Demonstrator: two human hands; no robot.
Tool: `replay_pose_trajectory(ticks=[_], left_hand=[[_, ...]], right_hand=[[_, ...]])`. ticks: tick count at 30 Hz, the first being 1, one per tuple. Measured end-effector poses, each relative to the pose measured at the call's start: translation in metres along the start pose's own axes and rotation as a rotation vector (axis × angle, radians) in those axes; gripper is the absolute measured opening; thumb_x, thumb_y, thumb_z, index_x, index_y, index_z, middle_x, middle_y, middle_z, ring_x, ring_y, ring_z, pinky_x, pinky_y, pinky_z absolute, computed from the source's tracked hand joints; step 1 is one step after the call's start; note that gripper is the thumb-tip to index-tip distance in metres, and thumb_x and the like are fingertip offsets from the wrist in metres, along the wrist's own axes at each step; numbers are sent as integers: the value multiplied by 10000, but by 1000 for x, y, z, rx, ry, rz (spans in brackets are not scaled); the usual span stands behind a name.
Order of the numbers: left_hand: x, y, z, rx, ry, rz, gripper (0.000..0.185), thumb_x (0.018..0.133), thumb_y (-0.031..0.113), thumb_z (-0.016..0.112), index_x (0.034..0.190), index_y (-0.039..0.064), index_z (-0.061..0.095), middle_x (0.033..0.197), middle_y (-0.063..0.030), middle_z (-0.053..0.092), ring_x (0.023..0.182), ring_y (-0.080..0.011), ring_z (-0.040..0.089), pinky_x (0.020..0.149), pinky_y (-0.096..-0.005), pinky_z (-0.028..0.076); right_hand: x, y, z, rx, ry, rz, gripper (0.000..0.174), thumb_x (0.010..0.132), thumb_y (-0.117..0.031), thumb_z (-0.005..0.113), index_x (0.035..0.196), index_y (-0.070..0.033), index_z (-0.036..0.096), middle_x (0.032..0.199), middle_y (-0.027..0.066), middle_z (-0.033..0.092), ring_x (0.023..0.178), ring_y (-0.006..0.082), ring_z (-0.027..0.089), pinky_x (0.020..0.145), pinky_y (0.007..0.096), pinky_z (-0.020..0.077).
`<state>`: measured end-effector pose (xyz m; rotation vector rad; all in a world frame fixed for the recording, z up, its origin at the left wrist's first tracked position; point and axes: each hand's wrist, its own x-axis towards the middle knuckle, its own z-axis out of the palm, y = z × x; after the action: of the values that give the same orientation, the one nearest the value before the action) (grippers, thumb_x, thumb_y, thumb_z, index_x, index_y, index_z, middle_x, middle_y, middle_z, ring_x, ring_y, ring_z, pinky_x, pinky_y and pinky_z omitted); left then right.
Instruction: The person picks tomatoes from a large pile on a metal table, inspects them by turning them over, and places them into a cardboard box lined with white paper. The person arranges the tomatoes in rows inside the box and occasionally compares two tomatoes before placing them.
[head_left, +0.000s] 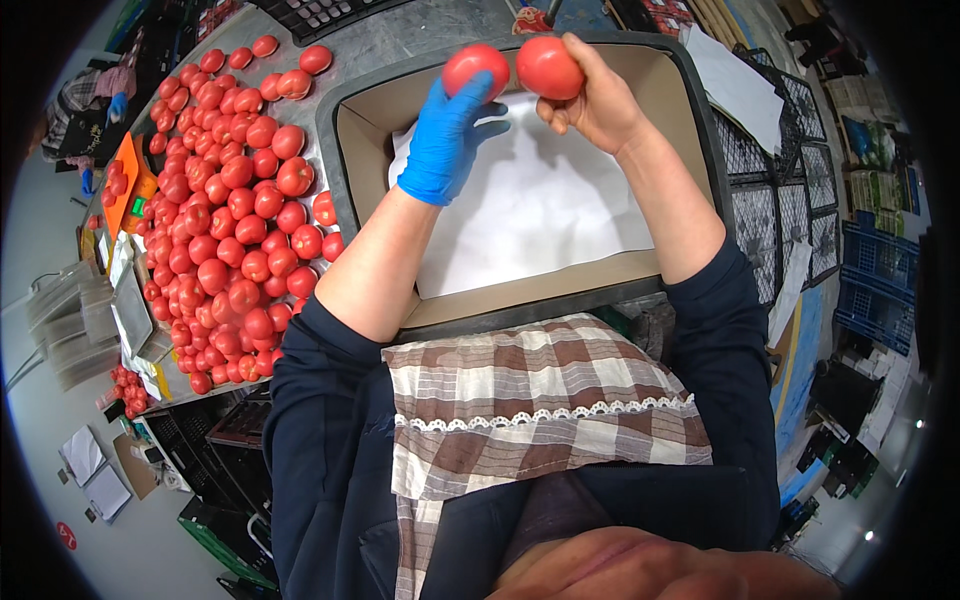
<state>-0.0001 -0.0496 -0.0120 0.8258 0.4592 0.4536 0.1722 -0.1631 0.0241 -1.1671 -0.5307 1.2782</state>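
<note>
My left hand (454, 142), in a blue disposable glove, holds a red tomato (474, 69) above the far side of a dark-rimmed crate (525, 304). Bare and ungloved, my right hand (600, 97) grips a second tomato (549, 67) by its right side. The two tomatoes are close together with a narrow gap between them. Brown cardboard (679, 112) lines the crate walls, and a white paper sheet (525, 225) covers its bottom. To the left, a large heap of loose tomatoes (225, 202) spreads over a metal table (360, 30).
A black plastic crate (315, 19) stands beyond the table. Mesh-sided black crates (757, 210) with white paper (739, 90) on top are to the right. At the far left, another person's blue-gloved hand (118, 107) shows near an orange sheet (122, 187). Blue crates (877, 277) are stacked far right.
</note>
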Motion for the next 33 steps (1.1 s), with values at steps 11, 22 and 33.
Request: replay_pose_trajectory(ticks=[11, 22, 33], left_hand=[[-7, 5, 4, -350, -54, -245, 698, 902, 604, 562, 1362, 89, 461, 1224, -158, 590, 1077, -306, 629, 885, -546, 546], [-10, 4, 3, -137, -170, -276, 629, 945, 539, 554, 1351, 64, 483, 1094, -136, 646, 899, -274, 683, 783, -465, 591], [1, -4, -11, -162, -201, -350, 560, 985, 467, 501, 1364, 55, 486, 1192, -164, 639, 900, -265, 675, 775, -467, 583]], right_hand=[[-4, 2, 14, -649, 106, -218, 455, 929, -334, 663, 1279, -61, 562, 1044, 47, 649, 698, 73, 567, 587, 215, 453], [-6, 4, 13, -924, 88, -597, 618, 730, -394, 840, 1221, -92, 618, 1134, 92, 650, 990, 213, 637, 843, 346, 533], [2, 0, 13, -525, 55, -514, 469, 796, -347, 770, 1191, -123, 652, 1120, 78, 668, 1005, 202, 654, 853, 328, 551]])
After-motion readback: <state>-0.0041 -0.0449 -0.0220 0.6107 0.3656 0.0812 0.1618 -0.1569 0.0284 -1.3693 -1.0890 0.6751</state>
